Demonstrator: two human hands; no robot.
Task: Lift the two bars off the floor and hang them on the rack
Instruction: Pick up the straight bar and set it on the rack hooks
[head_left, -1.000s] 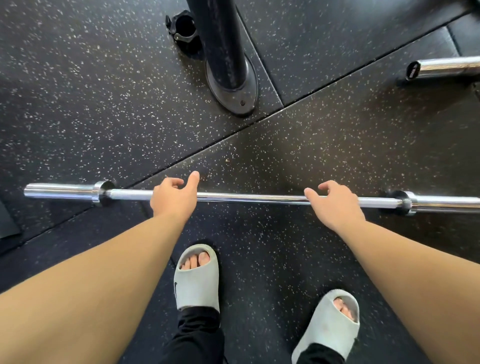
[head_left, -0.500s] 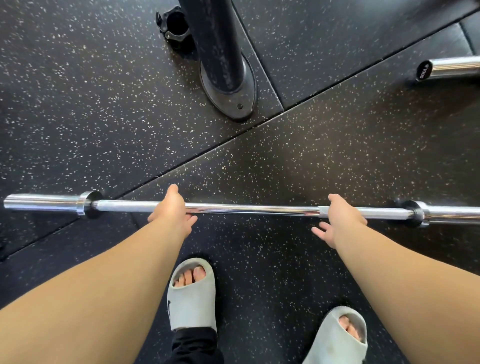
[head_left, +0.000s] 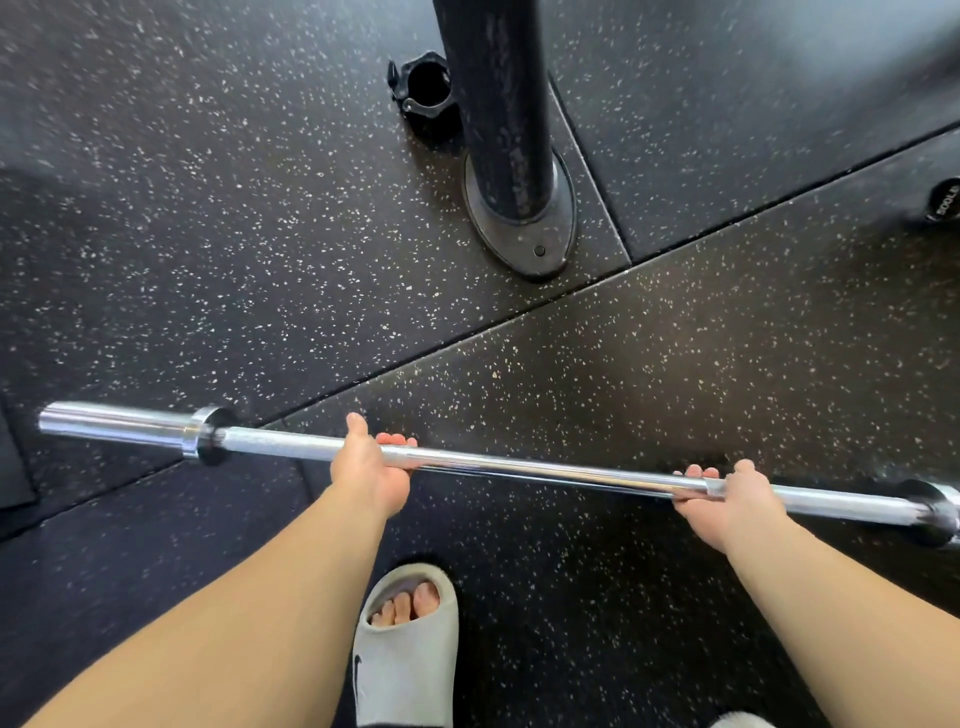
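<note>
A long chrome barbell (head_left: 545, 470) runs across the view above the speckled black floor, its left end higher than its right. My left hand (head_left: 371, 470) is wrapped around the shaft left of centre, fingertips curling up from underneath. My right hand (head_left: 727, 501) grips the shaft further right in the same underhand way. The bar's left sleeve and collar (head_left: 205, 434) show fully; the right collar (head_left: 930, 512) is cut by the frame edge. The end of a second bar (head_left: 943, 200) peeks in at the right edge, on the floor.
A thick black upright post (head_left: 493, 104) on an oval base plate (head_left: 524, 249) stands just beyond the bar. A black barbell clamp collar (head_left: 426, 88) lies left of the post. My grey slide sandal (head_left: 405, 644) is below the bar. Floor mat seams cross diagonally.
Both hands went from resting over the bar to gripping it from underneath, and the bar has come up off the floor, tilted with the left end higher. The camera moved closer to the post.
</note>
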